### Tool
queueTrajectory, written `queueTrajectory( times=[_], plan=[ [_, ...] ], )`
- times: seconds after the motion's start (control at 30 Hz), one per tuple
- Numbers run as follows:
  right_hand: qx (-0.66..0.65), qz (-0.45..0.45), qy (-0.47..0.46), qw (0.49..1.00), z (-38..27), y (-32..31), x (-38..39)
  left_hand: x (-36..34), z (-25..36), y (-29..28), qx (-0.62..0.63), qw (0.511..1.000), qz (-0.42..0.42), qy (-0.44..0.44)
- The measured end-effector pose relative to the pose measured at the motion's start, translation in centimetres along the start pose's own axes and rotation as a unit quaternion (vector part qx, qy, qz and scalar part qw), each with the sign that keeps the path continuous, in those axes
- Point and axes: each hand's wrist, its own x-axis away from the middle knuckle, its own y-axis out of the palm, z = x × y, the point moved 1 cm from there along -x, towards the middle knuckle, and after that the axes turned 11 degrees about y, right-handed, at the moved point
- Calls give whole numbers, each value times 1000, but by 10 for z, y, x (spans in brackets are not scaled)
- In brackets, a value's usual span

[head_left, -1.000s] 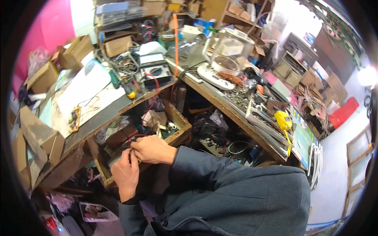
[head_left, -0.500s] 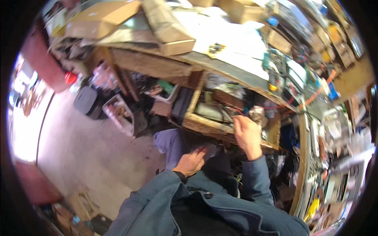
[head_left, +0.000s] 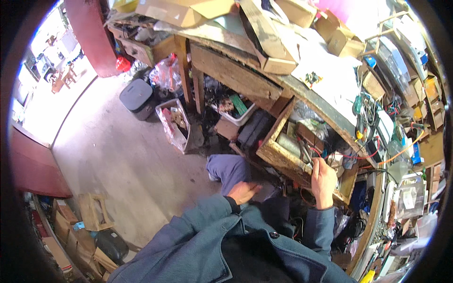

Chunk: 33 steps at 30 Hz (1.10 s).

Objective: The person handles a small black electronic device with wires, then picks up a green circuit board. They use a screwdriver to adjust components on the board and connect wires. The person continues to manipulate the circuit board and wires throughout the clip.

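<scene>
Below the workbench, a worn wooden drawer (head_left: 302, 172) is pulled out. My right hand (head_left: 324, 184) is closed over its front edge, with the fingertips partly hidden. Just behind those fingers, a slim metal tool (head_left: 304, 152) lies in the drawer beside a pale cylinder (head_left: 288, 145). A brown block-like piece (head_left: 309, 136), clear plastic wrapping (head_left: 306, 113) and red wires are also inside. My left hand (head_left: 243, 192) hovers near my knee, its slightly blurred fingers stretched out and holding nothing.
Cardboard boxes (head_left: 278, 63) and tools (head_left: 361, 118) crowd the bench top. Beneath it stand a dark grey bin (head_left: 137, 96), a white box of scraps (head_left: 172, 125) and a black case (head_left: 255, 129). Cluttered shelves (head_left: 415, 94) rise on the right. A wooden frame (head_left: 94, 211) lies at the lower left.
My view has swung left, so the bench and drawer appear farther right. My left hand's fingers have straightened near my knee. My right hand stays on the drawer's front edge.
</scene>
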Motion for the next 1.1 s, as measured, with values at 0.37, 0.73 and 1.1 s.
queueTrajectory(
  times=[0.37, 0.73, 1.1],
  plan=[
    [-84, -44, -52, 994, -24, -10, 6, 4, -12, 10, -46, 998, -2, 45],
    [-172, -151, -65, 971, 2, -20, -54, 8, -3, 6, -36, 999, 28, 17],
    [-124, -127, -66, 982, 21, -2, -46, 4, -3, 19, -80, 995, 34, 54]
  ],
)
